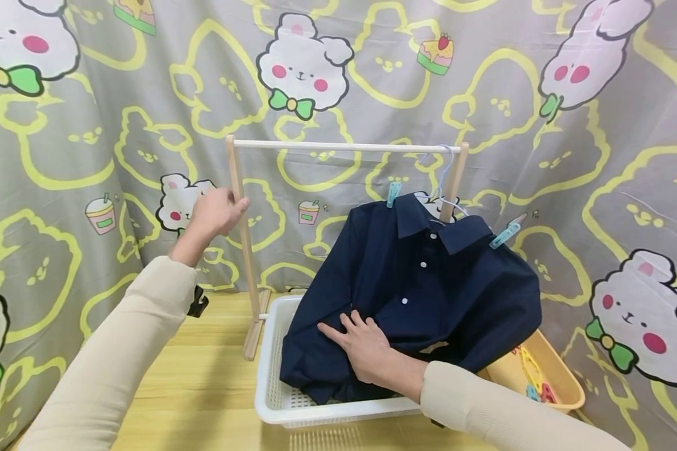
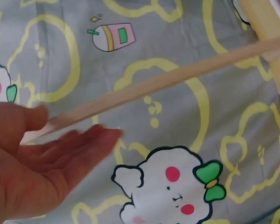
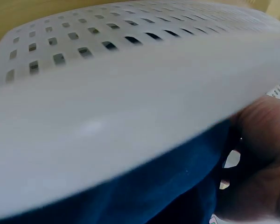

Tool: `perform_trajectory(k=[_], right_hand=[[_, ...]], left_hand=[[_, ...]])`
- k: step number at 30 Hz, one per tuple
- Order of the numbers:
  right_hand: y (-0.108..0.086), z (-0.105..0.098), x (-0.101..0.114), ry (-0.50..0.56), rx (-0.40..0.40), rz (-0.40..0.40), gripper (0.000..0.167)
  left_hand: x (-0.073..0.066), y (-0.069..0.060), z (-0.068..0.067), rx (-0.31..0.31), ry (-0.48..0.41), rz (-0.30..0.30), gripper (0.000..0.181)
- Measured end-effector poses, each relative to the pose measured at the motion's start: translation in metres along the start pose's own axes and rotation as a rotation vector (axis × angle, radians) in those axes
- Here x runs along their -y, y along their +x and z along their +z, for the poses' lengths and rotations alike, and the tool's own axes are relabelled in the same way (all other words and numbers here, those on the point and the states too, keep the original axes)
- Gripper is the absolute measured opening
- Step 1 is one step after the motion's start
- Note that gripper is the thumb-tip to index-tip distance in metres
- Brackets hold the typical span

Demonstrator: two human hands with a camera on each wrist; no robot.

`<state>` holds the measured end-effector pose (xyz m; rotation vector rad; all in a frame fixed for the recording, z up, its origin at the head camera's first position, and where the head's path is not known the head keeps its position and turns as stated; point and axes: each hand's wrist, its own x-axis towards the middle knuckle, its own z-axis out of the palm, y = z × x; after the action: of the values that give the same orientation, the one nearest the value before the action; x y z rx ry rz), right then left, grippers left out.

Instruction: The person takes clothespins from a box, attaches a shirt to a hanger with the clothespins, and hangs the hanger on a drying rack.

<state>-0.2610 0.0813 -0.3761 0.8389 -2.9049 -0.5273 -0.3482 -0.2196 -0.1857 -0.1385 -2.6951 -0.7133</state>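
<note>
A dark navy button-up shirt hangs on a pale lilac wire hanger at the right end of the white rod. Teal clothespins clip its shoulders. Its lower part lies in the white plastic basket. My right hand rests on the shirt's lower front with fingers spread; in the right wrist view the hand is partly behind the basket rim. My left hand is beside the rack's left wooden post. The left wrist view shows that hand with fingers loosely extended, holding nothing.
A yellow-orange tray with colourful clothespins or clips stands at the right, partly behind the shirt. A small black object lies behind my left forearm. A patterned grey curtain surrounds the yellow wood-grain tabletop.
</note>
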Motion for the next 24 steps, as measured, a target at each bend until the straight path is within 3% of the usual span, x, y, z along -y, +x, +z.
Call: perform_trajectory(k=[2,5,8,15,24], right_hand=[[0.001,0.001,0.001,-0.01,0.008,0.002,0.112],[0.002,0.005,0.002,-0.012,0.028,0.013,0.111],[0.003,0.01,0.004,-0.003,0.05,0.028,0.109],[0.009,0.017,0.009,0.024,0.077,0.051,0.096],[0.006,0.019,0.012,0.073,0.074,0.063,0.078]], left_hand=[[0.002,-0.006,-0.001,0.12,0.04,-0.016,0.046],[0.005,-0.013,0.003,0.309,0.031,-0.058,0.045],[0.01,-0.019,0.01,0.421,0.026,-0.067,0.043],[0.025,-0.032,0.027,0.474,0.046,-0.045,0.042],[0.031,-0.049,0.052,0.501,-0.026,-0.052,0.034]])
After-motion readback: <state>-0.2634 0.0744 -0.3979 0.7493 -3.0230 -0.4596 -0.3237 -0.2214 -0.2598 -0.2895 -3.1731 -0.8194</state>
